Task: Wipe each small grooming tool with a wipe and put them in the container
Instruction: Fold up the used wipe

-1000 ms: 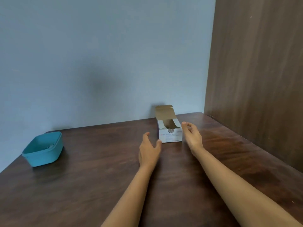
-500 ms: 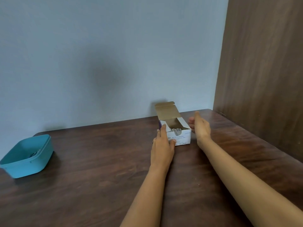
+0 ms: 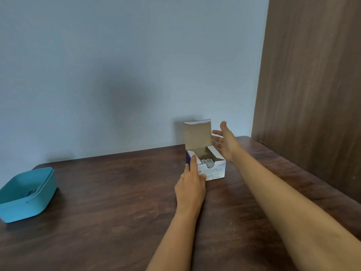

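My left hand (image 3: 190,184) flat against the swab box (image 3: 214,171) by the desk's (image 3: 117,192) back edge, my empty, spread right hand (image 3: 224,141) must next pinch out a wipe (image 3: 207,161).

I found the swab box (image 3: 212,171) at the table's (image 3: 117,192) rear; the container (image 3: 25,194) sat far left, nearer me.

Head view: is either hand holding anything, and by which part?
Nothing is gripped. The left hand rests straight-fingered against the left front corner of the white cardboard alcohol-swab box; the right hand is open beside its raised flap.
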Available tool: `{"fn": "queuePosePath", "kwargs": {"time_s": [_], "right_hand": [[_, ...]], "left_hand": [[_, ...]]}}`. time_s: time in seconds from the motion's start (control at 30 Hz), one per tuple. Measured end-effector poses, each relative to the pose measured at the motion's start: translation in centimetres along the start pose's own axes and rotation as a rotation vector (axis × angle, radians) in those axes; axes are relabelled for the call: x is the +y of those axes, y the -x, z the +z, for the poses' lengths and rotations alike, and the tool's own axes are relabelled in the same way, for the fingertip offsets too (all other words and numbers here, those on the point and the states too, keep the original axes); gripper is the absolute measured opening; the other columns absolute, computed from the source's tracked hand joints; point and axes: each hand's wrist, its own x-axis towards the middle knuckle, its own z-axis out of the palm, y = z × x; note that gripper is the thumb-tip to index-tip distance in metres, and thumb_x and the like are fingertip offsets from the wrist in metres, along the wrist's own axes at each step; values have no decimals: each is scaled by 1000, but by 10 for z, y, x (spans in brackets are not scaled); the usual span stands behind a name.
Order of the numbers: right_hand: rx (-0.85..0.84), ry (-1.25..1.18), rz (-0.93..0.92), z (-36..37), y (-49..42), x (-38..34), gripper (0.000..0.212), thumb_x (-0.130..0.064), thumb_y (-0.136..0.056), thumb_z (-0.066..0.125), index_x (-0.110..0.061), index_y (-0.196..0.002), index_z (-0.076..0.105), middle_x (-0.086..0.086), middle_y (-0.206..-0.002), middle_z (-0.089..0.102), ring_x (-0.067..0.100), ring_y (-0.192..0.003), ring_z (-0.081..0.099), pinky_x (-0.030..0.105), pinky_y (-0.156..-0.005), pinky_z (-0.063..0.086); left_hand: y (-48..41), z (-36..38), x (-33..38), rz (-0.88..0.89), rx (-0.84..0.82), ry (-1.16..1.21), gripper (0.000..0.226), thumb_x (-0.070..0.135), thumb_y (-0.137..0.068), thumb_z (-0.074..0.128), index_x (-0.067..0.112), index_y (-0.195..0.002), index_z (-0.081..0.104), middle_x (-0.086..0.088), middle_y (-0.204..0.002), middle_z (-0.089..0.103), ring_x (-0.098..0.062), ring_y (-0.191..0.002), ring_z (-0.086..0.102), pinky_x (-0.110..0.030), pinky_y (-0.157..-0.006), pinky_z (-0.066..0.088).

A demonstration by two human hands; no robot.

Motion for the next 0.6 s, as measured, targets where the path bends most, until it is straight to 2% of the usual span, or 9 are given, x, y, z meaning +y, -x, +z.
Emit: {"fn": "queuePosePath", "kwargs": {"time_s": [0.17,0.23,0.37,0.47,0.6], "right_hand": [[17,11,-140,-5,6,-5,52,-62,-94,32,-21,-98,64,0,-96,67,16,-91,63,34,-96,46],[34,118,-230,-7,12,-6,47,-55,-96,36,-21,-98,68,-3,-92,67,12,-91,62,31,-95,44],[44,540,-622,-19,26,7,21,-34,-94,55,-20,-104,68,-10,-106,66,8,-103,56,21,-92,41],[49,975,-908,-30,35,20,33,-38,-92,55,-19,-118,63,-6,-121,62,11,-116,49,23,-98,33],[-58,1165,-980,-38,43,34,44,-45,-92,46,-22,-127,59,-2,-134,57,14,-127,45,26,-103,28]], "left_hand": [[2,-1,1,0,10,-3,64,30,-95,47,28,-150,15,0,-147,41,-24,-125,49,-39,-91,46],[3,-1,0,-3,9,14,67,33,-94,49,30,-150,13,0,-144,44,-23,-124,49,-39,-91,46],[3,-2,1,-34,21,96,73,33,-91,53,27,-151,11,-1,-137,51,-24,-121,51,-39,-90,46],[4,-3,2,-51,44,139,77,33,-90,54,25,-151,8,-2,-136,53,-25,-120,52,-40,-90,47],[6,-3,3,-50,50,158,82,33,-92,51,24,-152,-3,-5,-132,55,-29,-116,54,-41,-89,47]]}}
